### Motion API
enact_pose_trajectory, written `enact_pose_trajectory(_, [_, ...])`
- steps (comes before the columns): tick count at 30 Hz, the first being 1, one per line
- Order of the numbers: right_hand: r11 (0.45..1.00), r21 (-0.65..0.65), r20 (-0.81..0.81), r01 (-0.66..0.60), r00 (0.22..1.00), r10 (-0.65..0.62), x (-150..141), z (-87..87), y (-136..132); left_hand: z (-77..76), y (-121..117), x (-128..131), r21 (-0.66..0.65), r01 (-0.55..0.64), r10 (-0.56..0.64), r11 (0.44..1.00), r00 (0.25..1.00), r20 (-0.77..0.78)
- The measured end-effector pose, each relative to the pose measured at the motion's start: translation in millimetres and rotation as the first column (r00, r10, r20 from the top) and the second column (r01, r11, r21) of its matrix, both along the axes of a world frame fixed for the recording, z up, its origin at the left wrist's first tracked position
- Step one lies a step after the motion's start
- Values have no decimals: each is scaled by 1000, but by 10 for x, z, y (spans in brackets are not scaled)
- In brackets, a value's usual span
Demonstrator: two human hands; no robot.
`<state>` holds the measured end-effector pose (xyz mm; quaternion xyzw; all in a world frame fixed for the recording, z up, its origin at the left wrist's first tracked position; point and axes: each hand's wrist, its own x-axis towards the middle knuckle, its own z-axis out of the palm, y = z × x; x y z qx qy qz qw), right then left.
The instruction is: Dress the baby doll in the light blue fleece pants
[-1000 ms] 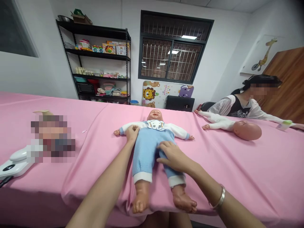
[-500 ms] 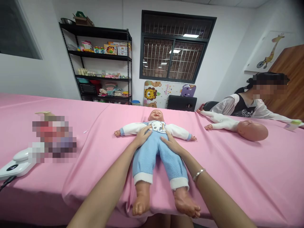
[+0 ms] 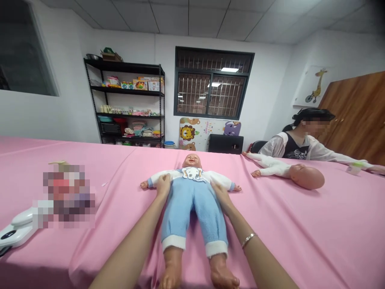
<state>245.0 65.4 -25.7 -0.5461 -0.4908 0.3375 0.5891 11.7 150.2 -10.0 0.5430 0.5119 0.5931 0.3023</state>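
Note:
A baby doll [image 3: 192, 200] lies on its back on the pink-covered table, its head away from me and its arms spread. It wears a light blue and white outfit with an elephant face on the chest. At the doll's side on the left, under its sleeve, my left hand [image 3: 163, 186] has its fingers curled closed against the cloth. My right hand [image 3: 221, 194] is closed around the opposite side of the outfit, just below the other sleeve; its fingertips are partly hidden. A silver bangle [image 3: 248, 240] circles my right wrist.
Another doll in white [image 3: 305, 176] lies to the right, near a seated person [image 3: 296, 138] whose arm reaches across the table. On the left are a white device [image 3: 22, 224] and a pixelated item [image 3: 69, 192]. Black shelving [image 3: 129, 91] stands behind the pink table cover [image 3: 300, 233].
My hands have moved from the doll's belly out to its two sides, and the fingers have curled in. The camera view has tilted up.

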Motion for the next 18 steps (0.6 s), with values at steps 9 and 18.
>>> enact_pose_trajectory(9, [995,12,160,-94,983,91,-299,249,-281,217,-541,236,-163,124,-202,979,708,-676])
enact_pose_trajectory(18, [976,-4,191,-217,958,213,-363,-32,-2107,-101,-2385,-387,-193,130,-224,973,746,-627])
